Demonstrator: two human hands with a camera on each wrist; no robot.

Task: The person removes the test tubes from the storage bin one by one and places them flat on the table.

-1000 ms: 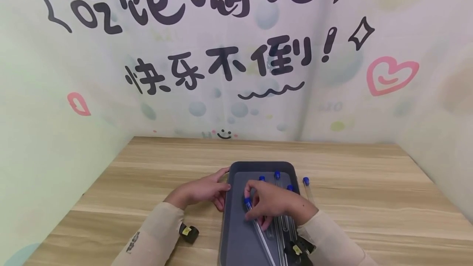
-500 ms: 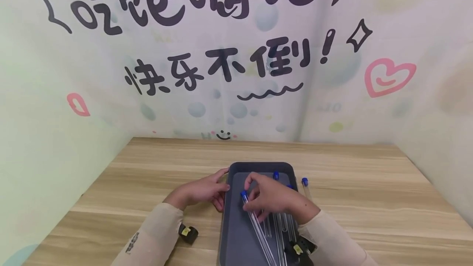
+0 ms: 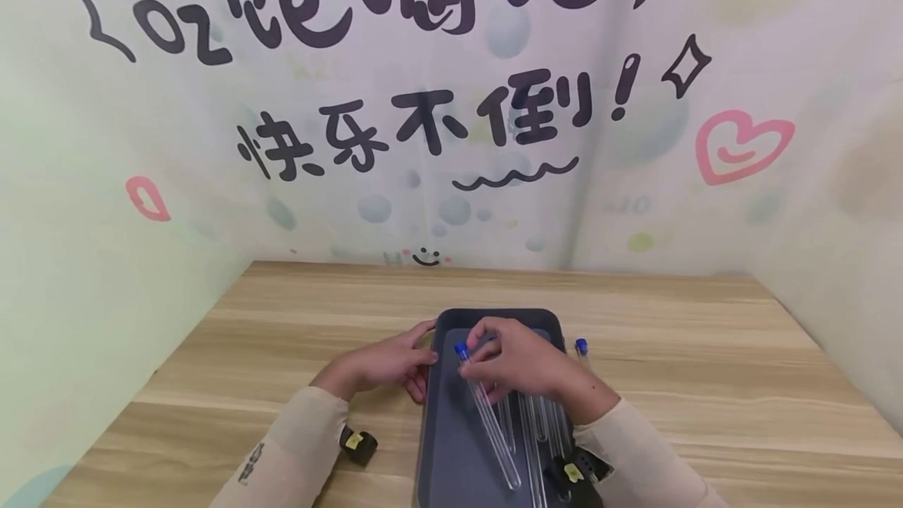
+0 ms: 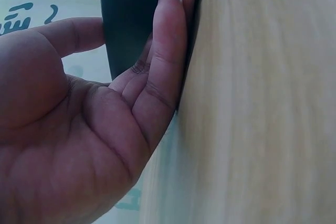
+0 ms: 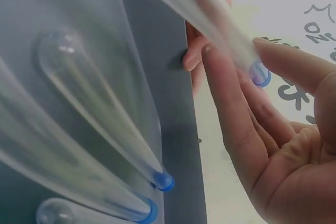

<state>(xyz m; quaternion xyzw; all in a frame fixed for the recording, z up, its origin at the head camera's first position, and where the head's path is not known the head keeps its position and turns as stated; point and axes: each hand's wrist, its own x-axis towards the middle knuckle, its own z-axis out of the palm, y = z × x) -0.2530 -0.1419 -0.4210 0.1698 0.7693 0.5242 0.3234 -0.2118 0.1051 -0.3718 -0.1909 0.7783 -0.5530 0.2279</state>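
So — tube (image 3: 491,428) pinched (near cap (image 3: 462,349)).

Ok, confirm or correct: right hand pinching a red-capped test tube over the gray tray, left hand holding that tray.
The cap is blue, not red, as the head view shows. The right hand does pinch the test tube over the gray tray, and the left hand holds that tray.

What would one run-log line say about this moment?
right-hand grip: pinches blue-capped tube over gray tray; left-hand grip: touches tray side; more tubes: in tray; one tube: beside tray
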